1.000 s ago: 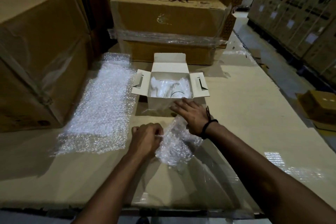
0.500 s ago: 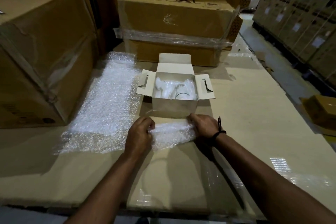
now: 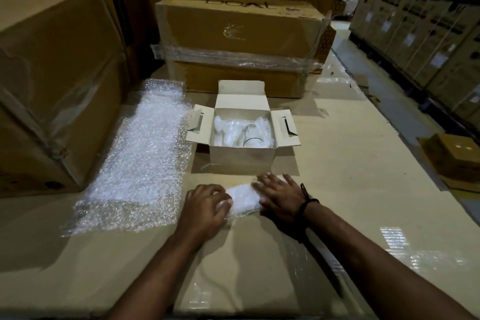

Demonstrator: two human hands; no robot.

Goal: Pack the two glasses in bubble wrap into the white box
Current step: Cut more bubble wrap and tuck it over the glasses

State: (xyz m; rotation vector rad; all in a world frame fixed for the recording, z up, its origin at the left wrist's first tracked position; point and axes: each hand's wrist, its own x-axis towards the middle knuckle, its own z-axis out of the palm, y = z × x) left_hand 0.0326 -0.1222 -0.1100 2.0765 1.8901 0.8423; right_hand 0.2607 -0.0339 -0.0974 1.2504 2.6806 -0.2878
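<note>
Grips the left end of a small bubble-wrapped bundle (image 3: pixel 244 199) with the left hand (image 3: pixel 205 205), fingers curled over it and clamped on the wrap. Presses down on the bundle's right end with the right hand (image 3: pixel 279 196), fingers spread apart and nearly straight; black wristband (image 3: pixel 305 202) on that wrist. Bundle lying on its side on the cardboard work surface (image 3: pixel 350 189), near the front of the white box (image 3: pixel 242 157) but apart from it; no telling through the wrap what is inside. White box standing open, back flap raised, both side flaps folded outward. Inside it, crumpled bubble wrap and the curved rim of a clear glass (image 3: pixel 249 135) toward the right. Just left of the box, a long flat sheet of bubble wrap (image 3: pixel 140 163) spread on the surface. Behind the box, a taped brown carton (image 3: pixel 239 31); at the far left, a large carton (image 3: pixel 52 73) beside the sheet. Lower down at the right, well apart, a small carton (image 3: pixel 457 158).
</note>
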